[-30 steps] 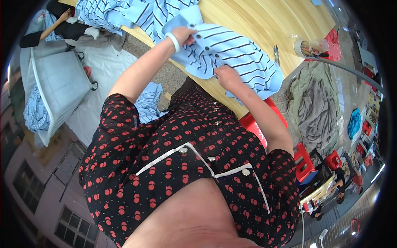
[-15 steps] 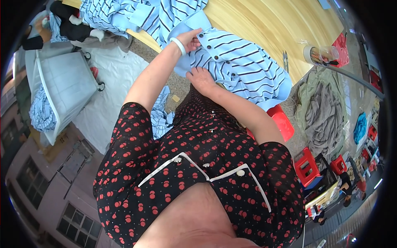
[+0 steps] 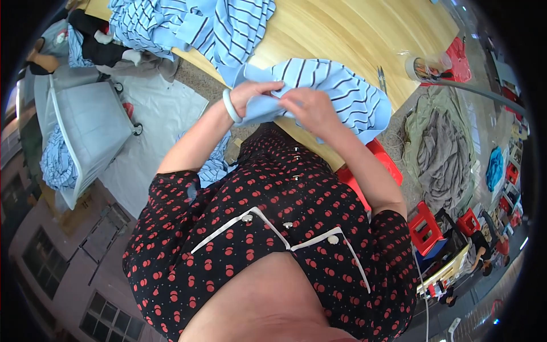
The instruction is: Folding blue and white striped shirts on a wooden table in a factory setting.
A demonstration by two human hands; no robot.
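A light blue striped shirt (image 3: 342,91) lies folded on the near edge of a wooden table (image 3: 342,34). My left hand (image 3: 256,94), with a pale bangle on its wrist, grips the shirt's plain blue collar part. My right hand (image 3: 307,108) pinches the same cloth just beside it. Both hands meet over the table's near edge, in front of my dark dress with red dots.
A heap of more blue striped shirts (image 3: 194,25) lies at the table's far left. Scissors (image 3: 382,80) and a clear cup (image 3: 424,68) sit at the right. A white cart (image 3: 85,131) stands left on the floor; red stools (image 3: 427,233) and a grey cloth pile (image 3: 444,154) right.
Both hands have drawn together toward the near edge, gathering the shirt's collar part; the shirt now looks more bunched and folded than a second ago.
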